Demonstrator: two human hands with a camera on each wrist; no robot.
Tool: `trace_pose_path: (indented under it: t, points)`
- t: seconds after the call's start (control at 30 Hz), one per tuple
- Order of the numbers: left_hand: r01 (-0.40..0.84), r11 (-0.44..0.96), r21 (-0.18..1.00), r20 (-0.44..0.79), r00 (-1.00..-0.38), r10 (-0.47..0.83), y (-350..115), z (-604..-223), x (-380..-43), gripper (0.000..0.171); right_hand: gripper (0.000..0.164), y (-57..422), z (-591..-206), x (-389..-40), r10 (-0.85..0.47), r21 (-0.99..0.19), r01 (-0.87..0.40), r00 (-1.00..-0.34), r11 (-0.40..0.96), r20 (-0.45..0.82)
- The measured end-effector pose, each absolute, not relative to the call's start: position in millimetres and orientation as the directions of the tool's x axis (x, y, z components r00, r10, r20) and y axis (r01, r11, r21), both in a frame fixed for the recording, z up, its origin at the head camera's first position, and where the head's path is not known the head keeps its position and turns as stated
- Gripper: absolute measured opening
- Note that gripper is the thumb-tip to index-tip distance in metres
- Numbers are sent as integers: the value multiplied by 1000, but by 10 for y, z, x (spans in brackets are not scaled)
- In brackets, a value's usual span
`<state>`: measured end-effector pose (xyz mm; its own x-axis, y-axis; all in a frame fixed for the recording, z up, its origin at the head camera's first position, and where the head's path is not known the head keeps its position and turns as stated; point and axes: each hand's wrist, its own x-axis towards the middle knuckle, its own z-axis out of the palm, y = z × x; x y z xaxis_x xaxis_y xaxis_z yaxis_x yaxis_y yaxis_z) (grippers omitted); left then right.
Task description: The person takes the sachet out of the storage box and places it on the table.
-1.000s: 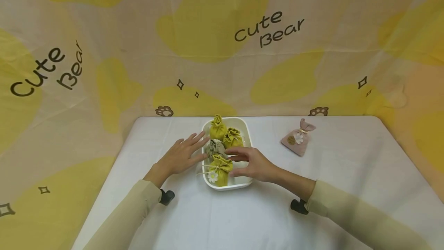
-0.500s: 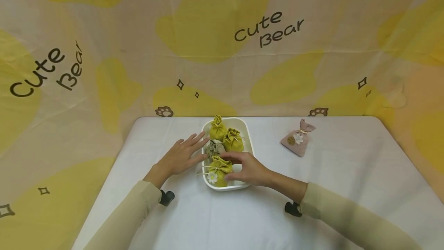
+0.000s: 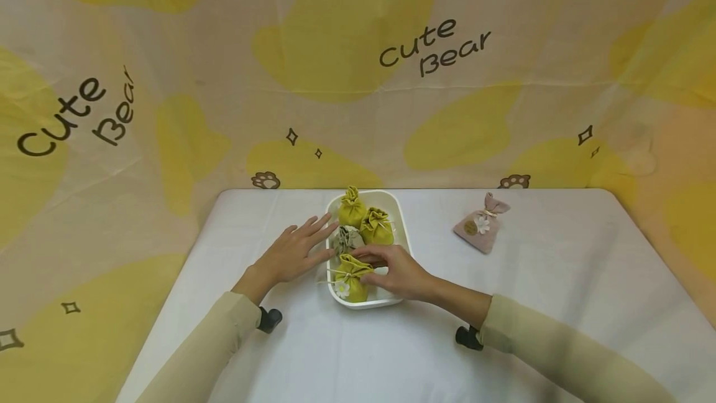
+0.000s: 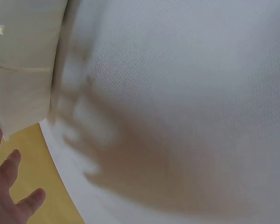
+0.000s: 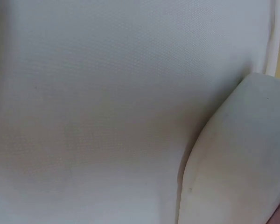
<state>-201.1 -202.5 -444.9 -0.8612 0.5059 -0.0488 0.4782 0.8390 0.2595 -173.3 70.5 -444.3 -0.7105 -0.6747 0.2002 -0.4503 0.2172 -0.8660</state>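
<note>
A white tray point(image 3: 371, 305) holds several small drawstring pouches. At its near end, a yellow-green pouch point(image 3: 353, 291) with a white flower is pinched near its gathered neck by my right hand point(image 3: 401, 272), thumb and fingers on its right side. Behind it sit a grey-green pouch point(image 3: 349, 238), partly hidden by the fingers, and two more yellow-green pouches point(image 3: 377, 230). My left hand point(image 3: 293, 250) has its fingers spread at the tray's left rim. In the left wrist view the fingers point(image 4: 31, 201) show beside the tray wall point(image 4: 25, 98).
A pink pouch point(image 3: 481, 226) with a flower lies on the white table point(image 3: 559, 254), right of the tray. A yellow patterned cloth point(image 3: 347, 36) hangs behind the table. The right wrist view mostly shows tabletop and the tray's outer wall point(image 5: 233, 158).
My right hand has moved left and slightly nearer, its fingers closing on the near yellow-green pouch, whose top has shifted a little. My left hand has stayed in place.
</note>
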Motion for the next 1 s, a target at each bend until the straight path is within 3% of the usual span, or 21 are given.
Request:
trace_pose_path:
  t: [0.33,1.0]
  points:
    - [475,841,258,-46,-864,502,-2018,-4464,-2019,69,32,698,-4385,-1747,-622,-856,-459,-749,237,229]
    - [483,836,262,-40,-860,509,-2022,-4441,-2005,68,26,935,-3984,-1847,-571,-830,-479,-781,285,254]
